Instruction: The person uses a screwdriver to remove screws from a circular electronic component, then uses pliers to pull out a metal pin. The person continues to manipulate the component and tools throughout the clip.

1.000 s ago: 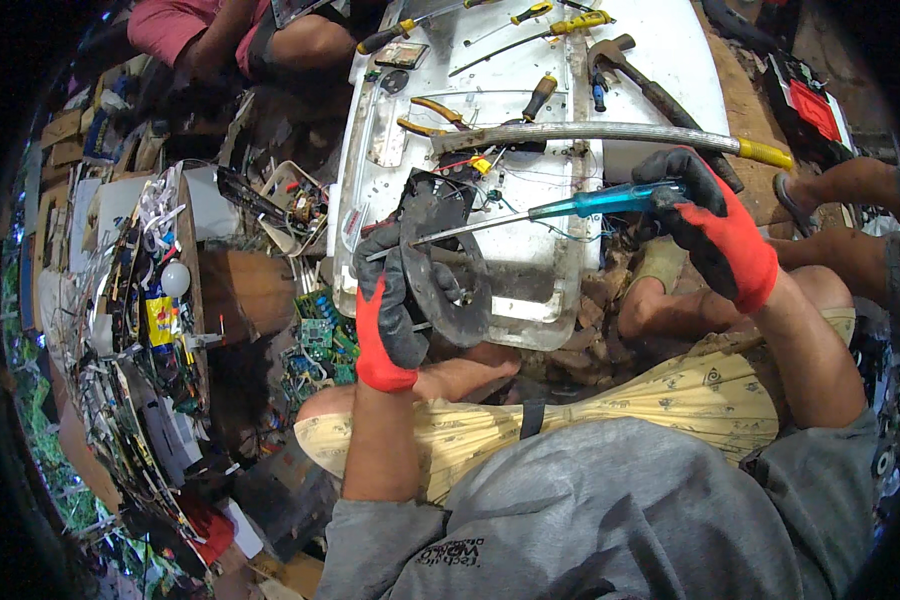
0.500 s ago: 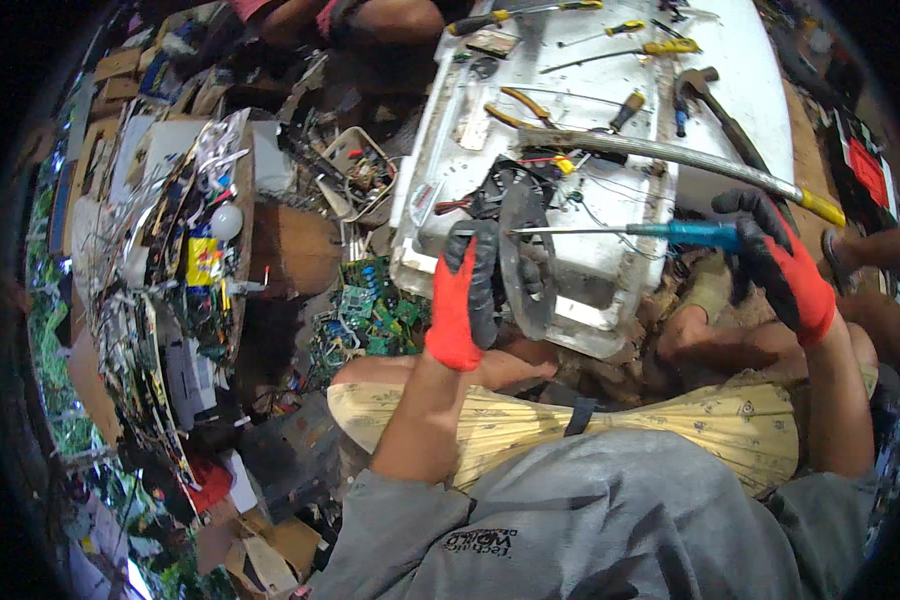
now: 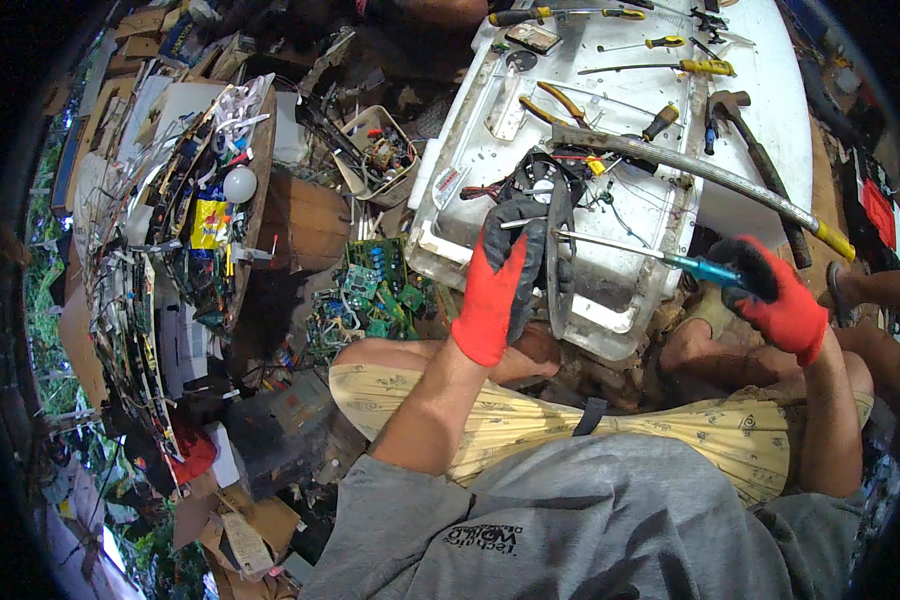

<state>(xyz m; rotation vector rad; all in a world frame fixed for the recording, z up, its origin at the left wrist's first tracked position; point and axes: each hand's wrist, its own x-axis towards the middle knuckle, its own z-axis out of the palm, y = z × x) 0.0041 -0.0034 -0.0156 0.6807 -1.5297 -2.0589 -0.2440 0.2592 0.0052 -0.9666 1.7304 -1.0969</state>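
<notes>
My left hand, in a red and black glove, grips a dark grey, rounded flat part seen nearly edge-on. My fingers hide some of it, and its exact kind does not show. Closed round the blue handle of a screwdriver is my right hand, gloved alike. The long thin shaft runs left to the grey part, and its tip seems to pass through or behind it. A thin metal rod end shows by my left fingers. Behind the part, a black frame with wires rests on the white panel.
On the panel lie pliers, a hammer, yellow-handled screwdrivers and a long metal tube. Left of it are green circuit boards, a bin of small parts and a heap of scrap. Another person's leg is at right.
The screwdriver's handle has swung lower and now slants down to the right; my right hand has closed more fully round it. The panel and tools appear shifted right in the view.
</notes>
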